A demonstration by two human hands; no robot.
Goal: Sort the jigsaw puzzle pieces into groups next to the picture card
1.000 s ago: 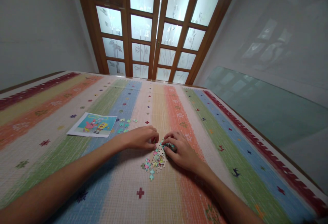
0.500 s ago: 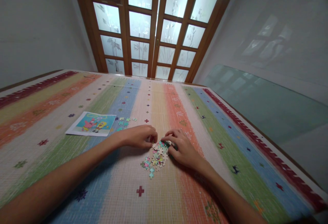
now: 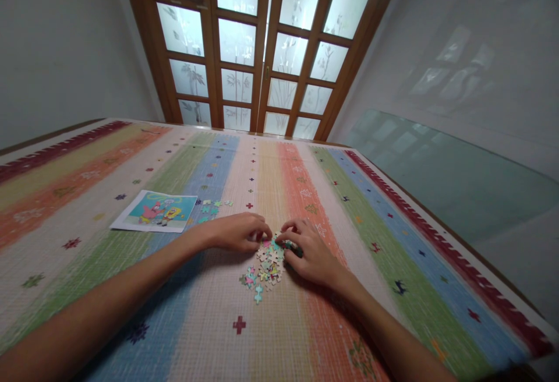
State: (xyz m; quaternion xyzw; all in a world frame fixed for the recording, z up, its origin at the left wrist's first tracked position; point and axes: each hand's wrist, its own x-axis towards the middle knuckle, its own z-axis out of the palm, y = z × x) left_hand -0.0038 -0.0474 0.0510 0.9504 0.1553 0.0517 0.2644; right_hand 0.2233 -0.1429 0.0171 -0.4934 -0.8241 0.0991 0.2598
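Note:
A small heap of jigsaw pieces (image 3: 264, 268) lies on the striped mat (image 3: 305, 324) in front of me. My left hand (image 3: 238, 232) rests at the heap's upper left edge, fingers curled and fingertips pinched at the pieces. My right hand (image 3: 308, 251) sits at the heap's right side, fingers bent over a dark clump of pieces. The fingertips of both hands almost meet above the heap. What each pinch holds is too small to name.
A cartoon reference picture (image 3: 155, 211) lies on the mat to the left, with a few loose teal pieces (image 3: 212, 206) beside it. Wooden doors with frosted glass (image 3: 262, 50) stand behind the mat. A pale green floor (image 3: 458, 184) runs along the right.
Both hands stay at the heap; the fingertips have shifted slightly and now sit closer together. The view has drifted a little.

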